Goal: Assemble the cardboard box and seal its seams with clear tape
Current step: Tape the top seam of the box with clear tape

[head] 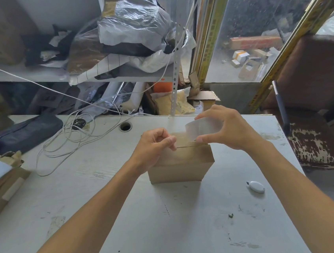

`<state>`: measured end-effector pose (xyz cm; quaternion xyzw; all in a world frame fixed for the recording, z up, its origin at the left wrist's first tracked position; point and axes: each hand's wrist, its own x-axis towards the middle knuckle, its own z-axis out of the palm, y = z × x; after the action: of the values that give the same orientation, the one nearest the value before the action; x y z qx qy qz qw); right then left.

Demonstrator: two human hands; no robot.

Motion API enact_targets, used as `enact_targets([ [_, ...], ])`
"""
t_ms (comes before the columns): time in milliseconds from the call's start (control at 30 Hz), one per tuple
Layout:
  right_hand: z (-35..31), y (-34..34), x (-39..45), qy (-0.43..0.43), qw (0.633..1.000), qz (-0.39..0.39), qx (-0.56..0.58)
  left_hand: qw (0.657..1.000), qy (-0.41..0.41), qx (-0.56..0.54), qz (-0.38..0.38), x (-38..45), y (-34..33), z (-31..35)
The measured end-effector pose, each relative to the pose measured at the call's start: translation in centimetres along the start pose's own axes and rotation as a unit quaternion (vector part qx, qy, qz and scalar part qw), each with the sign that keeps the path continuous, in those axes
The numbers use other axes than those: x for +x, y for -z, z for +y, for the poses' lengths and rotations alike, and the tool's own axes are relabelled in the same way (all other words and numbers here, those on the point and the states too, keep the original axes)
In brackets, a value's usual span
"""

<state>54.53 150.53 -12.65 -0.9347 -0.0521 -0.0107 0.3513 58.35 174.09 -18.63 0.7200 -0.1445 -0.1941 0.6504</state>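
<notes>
A small brown cardboard box [181, 166] stands closed on the grey table [131, 223], its top flaps meeting in a seam. My right hand [226, 129] grips a roll of clear tape [204, 127] just above the box's far right top edge. My left hand [153, 146] pinches the free end of the tape strip [181, 143], which stretches between the two hands over the box top. How far the strip sticks to the cardboard cannot be made out.
A small white cutter [256, 187] lies on the table to the right of the box. Coiled white cable [70, 140] and a cable hole [125, 127] sit at the back left. Flat cardboard [1, 185] lies at the left edge. A worn chair [315, 131] stands to the right.
</notes>
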Motion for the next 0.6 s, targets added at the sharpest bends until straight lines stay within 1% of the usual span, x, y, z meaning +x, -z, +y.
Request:
enact_targets([
  [133,0.0,0.1,0.1,0.003,0.999,-0.001,-0.041,1.0,-0.006,-0.007,-0.009,0.1,0.3,0.4],
  [300,0.6,0.2,0.2,0.016,0.986,-0.001,-0.166,1.0,-0.013,0.009,-0.012,0.2,0.4,0.7],
  [333,0.7,0.3,0.2,0.02,0.978,0.001,-0.206,1.0,-0.013,0.007,-0.008,0.2,0.5,0.8],
  [433,1.0,0.4,0.2,0.018,0.939,-0.014,-0.344,1.0,-0.017,0.008,-0.012,0.2,0.6,1.0],
  [500,1.3,0.2,0.0,0.002,0.935,-0.015,-0.355,0.999,-0.02,0.021,-0.017,0.1,0.3,0.8],
  [600,1.4,-0.1,0.1,0.008,0.948,0.01,-0.317,0.999,-0.017,0.027,-0.004,0.1,0.2,0.7],
])
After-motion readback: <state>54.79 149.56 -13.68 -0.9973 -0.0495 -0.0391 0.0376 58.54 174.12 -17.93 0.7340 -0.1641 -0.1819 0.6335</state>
